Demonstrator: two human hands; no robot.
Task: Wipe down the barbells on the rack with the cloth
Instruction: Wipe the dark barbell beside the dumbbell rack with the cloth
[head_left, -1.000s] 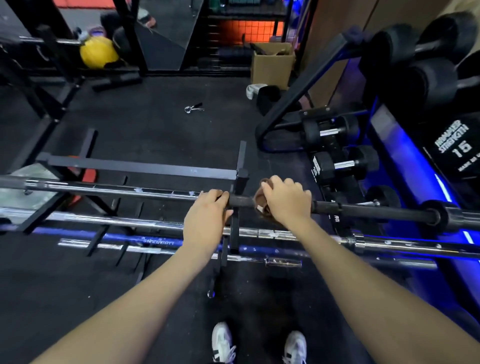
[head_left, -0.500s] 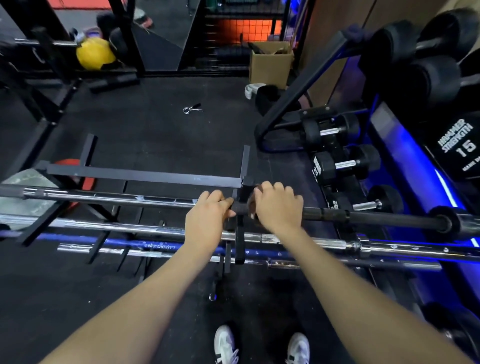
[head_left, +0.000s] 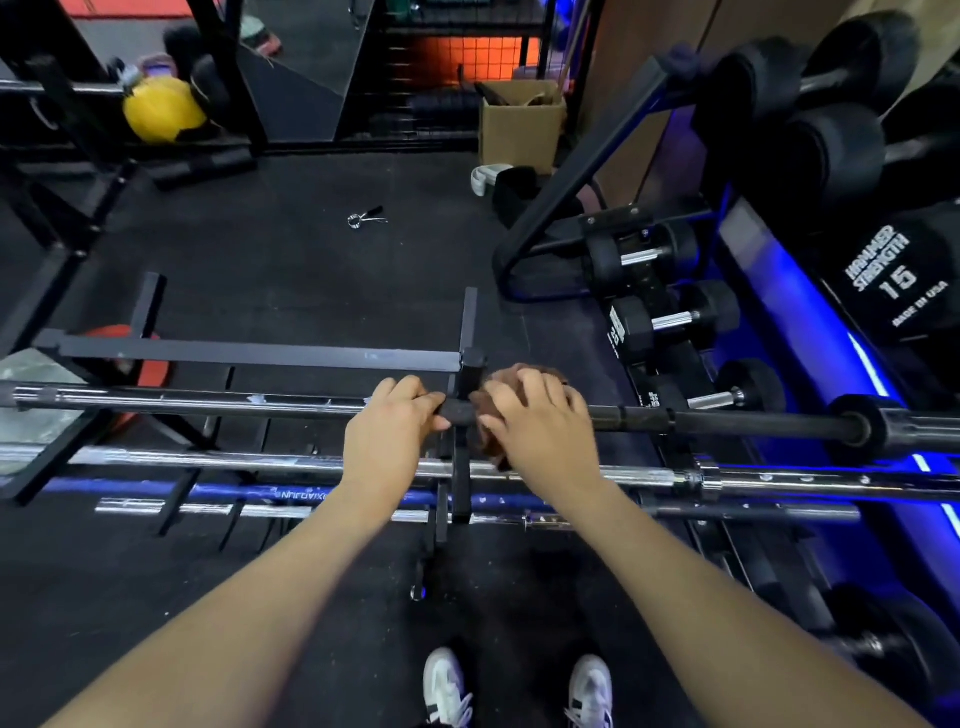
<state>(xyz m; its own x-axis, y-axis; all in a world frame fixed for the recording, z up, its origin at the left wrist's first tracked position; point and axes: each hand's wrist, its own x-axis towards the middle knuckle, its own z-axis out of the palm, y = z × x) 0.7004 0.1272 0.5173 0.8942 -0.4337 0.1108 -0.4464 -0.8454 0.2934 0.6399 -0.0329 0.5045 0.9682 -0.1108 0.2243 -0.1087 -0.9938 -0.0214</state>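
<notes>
Wiping is underway on the top barbell (head_left: 218, 404), a long round steel bar lying across the black square-tube rack (head_left: 249, 357), chrome to the left and matte black to the right; two more bars wait on the lower pegs. Left hand (head_left: 389, 423) curls round the shaft to steady it; right hand (head_left: 540, 421) clamps the bunched brown cloth (head_left: 511, 375) on the bar beside the upright; next, I'd judge, a firm slide rightward along the dark section.

Rack upright (head_left: 471, 374) stands between the hands.

Both forearms are bare, with no sleeves, watch or jewellery showing on the left hand (head_left: 387, 434) or right hand (head_left: 540, 423). The person wears white sneakers (head_left: 447, 686) with dark stripes.
</notes>
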